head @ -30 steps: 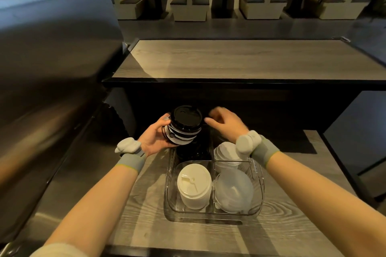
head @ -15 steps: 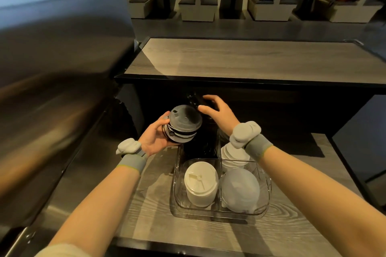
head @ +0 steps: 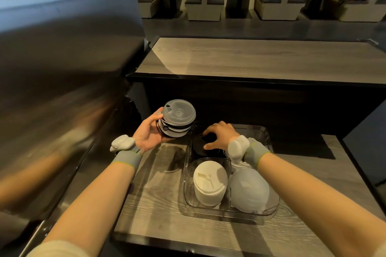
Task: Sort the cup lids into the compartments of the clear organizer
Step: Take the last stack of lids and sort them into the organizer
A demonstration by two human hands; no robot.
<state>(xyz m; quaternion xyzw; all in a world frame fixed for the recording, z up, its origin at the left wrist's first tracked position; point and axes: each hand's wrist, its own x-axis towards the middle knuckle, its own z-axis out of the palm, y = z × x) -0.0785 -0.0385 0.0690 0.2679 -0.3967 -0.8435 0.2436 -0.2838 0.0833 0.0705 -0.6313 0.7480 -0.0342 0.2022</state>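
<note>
My left hand (head: pixel 148 134) holds a mixed stack of lids (head: pixel 177 119) above the counter, left of the clear organizer (head: pixel 227 210); a translucent lid tops the stack, with black and white ones under it. My right hand (head: pixel 219 136) reaches down into the back left compartment, fingers curled on a black lid (head: pixel 199 147) lying on the black pile there. The front left compartment holds a stack of white lids (head: pixel 210 182). The front right one holds frosted dome lids (head: pixel 249 190). My right wrist hides most of the white lids (head: pixel 238 165) in the back right compartment.
The organizer stands on a grey wood-grain counter (head: pixel 158 204). A stainless steel appliance (head: pixel 62 79) fills the left side. A higher wooden bar top (head: pixel 261 58) runs behind the organizer. Seats and small tables stand far back.
My right hand took the black lid off the top of the stack and came down with it into the back left compartment. A translucent lid now tops the stack in my left hand.
</note>
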